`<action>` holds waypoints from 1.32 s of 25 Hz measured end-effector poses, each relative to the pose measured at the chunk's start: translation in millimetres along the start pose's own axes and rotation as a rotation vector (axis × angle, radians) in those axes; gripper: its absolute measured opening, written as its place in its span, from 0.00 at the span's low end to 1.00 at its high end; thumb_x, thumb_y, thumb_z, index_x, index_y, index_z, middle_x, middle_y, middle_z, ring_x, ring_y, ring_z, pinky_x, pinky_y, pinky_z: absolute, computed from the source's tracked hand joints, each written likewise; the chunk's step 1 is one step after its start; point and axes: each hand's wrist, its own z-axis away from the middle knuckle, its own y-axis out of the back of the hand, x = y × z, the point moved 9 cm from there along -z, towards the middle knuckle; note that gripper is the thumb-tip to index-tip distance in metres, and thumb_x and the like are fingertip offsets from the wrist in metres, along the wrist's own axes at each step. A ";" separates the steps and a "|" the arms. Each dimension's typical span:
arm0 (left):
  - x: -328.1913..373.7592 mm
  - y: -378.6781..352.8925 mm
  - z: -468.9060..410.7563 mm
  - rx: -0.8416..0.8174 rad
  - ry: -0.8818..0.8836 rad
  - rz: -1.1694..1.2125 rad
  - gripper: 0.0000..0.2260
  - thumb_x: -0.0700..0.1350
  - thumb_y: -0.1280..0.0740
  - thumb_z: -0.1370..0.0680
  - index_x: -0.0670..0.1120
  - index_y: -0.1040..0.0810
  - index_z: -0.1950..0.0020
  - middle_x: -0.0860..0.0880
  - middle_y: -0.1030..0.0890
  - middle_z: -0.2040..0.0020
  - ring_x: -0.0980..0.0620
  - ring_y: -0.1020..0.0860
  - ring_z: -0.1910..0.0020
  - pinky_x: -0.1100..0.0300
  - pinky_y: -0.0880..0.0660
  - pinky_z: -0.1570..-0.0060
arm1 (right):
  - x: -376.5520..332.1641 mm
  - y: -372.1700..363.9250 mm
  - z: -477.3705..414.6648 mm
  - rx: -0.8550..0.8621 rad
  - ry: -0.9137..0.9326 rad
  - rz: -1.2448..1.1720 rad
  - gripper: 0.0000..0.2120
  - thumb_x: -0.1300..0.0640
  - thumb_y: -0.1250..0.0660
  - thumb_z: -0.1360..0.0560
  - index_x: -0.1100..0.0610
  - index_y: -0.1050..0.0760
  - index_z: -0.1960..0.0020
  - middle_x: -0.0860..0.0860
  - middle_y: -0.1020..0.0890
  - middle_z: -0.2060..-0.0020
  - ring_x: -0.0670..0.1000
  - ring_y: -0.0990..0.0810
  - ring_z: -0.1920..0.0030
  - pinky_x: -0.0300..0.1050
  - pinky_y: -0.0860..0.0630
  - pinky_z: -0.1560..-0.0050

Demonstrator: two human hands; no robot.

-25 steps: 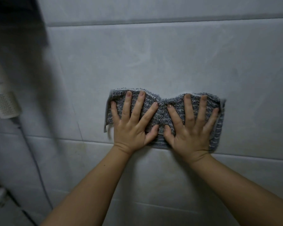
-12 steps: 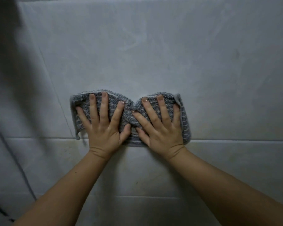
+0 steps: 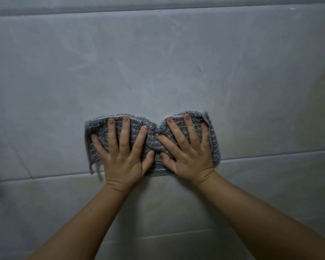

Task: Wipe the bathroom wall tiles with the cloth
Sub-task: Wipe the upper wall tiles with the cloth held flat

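- The cloth (image 3: pixel 154 145) is pinned flat against the tile (image 3: pixel 158 62) under both palms; no part of it is gripped.
- The left hand (image 3: pixel 121 156) is laid on the cloth's left half, its fingers (image 3: pixel 125 136) straight, spread and pointing up; nothing is curled round the fabric.
- The right hand (image 3: pixel 190 156) is laid likewise on the right half, its fingers (image 3: pixel 190 134) straight and fanned, pressing rather than pinching.
- The cloth's long axis runs sideways, from one hand across to the other, parallel to the grout line (image 3: pixel 270 152) that passes just under the heels of the hands.
- The cloth is puckered between the two thumbs, where the hands nearly touch; a short end sticks out beyond each little finger.
- The upper hem is reached by the fingertips, so almost no cloth lies ahead of the hands; the lower hem lies at the wrists, on the grout line.
- Neither hand is nearer: the cloth is shared evenly between them.
- Because the long axis lies across the hands, a stroke up or down is judged to sweep the widest band of tile; a sideways stroke would be led by a short end only.
- Pale streaks are seen above the fingertips; below the wrists the surface looks faintly stained, though the dim light leaves this uncertain.
- The bunching is judged likely to grow if the hands are pushed closer together.
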 end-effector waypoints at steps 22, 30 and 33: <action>228.3 -30.4 -84.0 0.013 -0.056 -0.027 0.29 0.62 0.40 0.22 0.53 0.39 0.22 0.43 0.40 0.23 0.40 0.51 0.20 0.32 0.53 0.28 | 219.8 52.1 64.8 -0.021 -0.013 0.070 0.24 0.44 0.40 0.25 0.46 0.35 0.30 0.54 0.35 0.28 0.62 0.45 0.24 0.66 0.50 0.27; 274.1 -19.6 -213.3 0.059 0.111 -0.015 0.26 0.59 0.45 0.20 0.53 0.36 0.22 0.42 0.39 0.22 0.38 0.43 0.23 0.30 0.48 0.29 | 322.2 86.9 -18.9 0.012 -0.109 0.086 0.26 0.47 0.41 0.25 0.48 0.36 0.27 0.55 0.39 0.25 0.64 0.44 0.24 0.67 0.51 0.26; 304.8 -29.7 -200.3 0.031 0.081 -0.045 0.28 0.60 0.44 0.20 0.54 0.40 0.21 0.43 0.41 0.21 0.38 0.45 0.22 0.30 0.50 0.28 | 347.2 89.8 10.7 -0.020 -0.152 0.082 0.27 0.45 0.41 0.25 0.47 0.37 0.27 0.55 0.41 0.24 0.64 0.48 0.24 0.68 0.52 0.26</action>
